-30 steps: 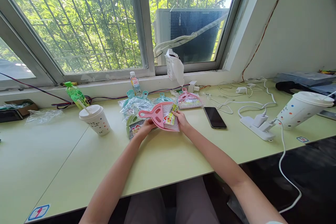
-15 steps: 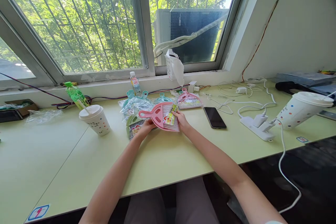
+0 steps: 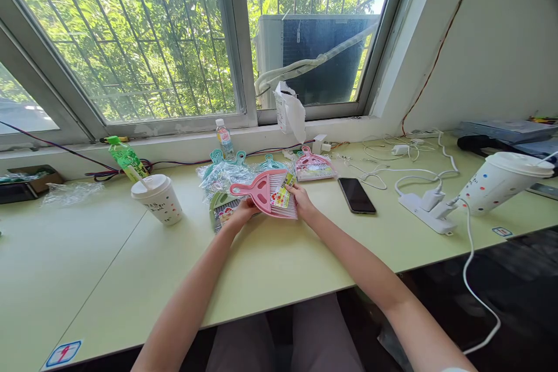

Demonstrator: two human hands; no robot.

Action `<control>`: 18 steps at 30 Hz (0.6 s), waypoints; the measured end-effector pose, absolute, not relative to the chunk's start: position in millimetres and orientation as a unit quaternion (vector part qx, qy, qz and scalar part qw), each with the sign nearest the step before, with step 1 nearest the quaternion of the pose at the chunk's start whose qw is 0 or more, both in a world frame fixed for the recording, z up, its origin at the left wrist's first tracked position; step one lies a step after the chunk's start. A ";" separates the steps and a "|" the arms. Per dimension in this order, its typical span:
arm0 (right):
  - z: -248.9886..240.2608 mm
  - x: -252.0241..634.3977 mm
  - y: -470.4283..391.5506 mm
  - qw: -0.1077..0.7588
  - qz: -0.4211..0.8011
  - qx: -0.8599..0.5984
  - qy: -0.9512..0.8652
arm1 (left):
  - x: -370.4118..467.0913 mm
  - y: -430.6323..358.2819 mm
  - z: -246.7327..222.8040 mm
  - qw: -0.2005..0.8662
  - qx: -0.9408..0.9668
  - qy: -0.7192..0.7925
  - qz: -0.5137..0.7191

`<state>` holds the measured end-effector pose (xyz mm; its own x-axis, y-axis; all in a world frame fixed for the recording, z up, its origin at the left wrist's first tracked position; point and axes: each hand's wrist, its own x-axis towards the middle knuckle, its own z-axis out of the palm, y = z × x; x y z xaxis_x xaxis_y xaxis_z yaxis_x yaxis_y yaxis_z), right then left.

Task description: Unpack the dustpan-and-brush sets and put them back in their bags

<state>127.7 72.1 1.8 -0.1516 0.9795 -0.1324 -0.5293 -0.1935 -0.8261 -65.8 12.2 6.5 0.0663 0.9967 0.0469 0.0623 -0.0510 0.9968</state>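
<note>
A pink dustpan and brush set (image 3: 260, 194) with a yellow-green label card (image 3: 282, 195) is held above the table, its handle toward the left. My left hand (image 3: 245, 209) grips it from below on the left side; those fingers are partly hidden behind it. On the right, my right hand (image 3: 301, 199) is closed on its edge by the card. A green dustpan set (image 3: 217, 209) lies just left of my left hand. Behind are teal sets in clear wrapping (image 3: 226, 177), another teal handle (image 3: 270, 163) and a wrapped pink set (image 3: 314, 165).
A white lidded cup (image 3: 159, 200) and a green bottle (image 3: 126, 154) stand at left. A clear-labelled bottle (image 3: 224, 139) is by the window. To the right are a black phone (image 3: 357, 195), a power strip (image 3: 425, 215) with cables, and a large spotted cup (image 3: 497, 183).
</note>
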 end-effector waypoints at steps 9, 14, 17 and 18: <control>4.5 127.8 70.6 0.547 0.691 -0.354 -0.312 | -63.7 9.1 10.1 0.492 0.539 0.487 0.479; 5.0 127.8 70.0 0.546 0.692 -0.352 -0.314 | -63.8 8.5 10.5 0.484 0.541 0.495 0.477; 4.0 128.1 70.9 0.547 0.691 -0.351 -0.317 | -64.3 9.5 8.6 0.480 0.544 0.497 0.475; 3.5 128.2 71.3 0.547 0.690 -0.350 -0.319 | -64.6 10.1 7.6 0.479 0.545 0.497 0.475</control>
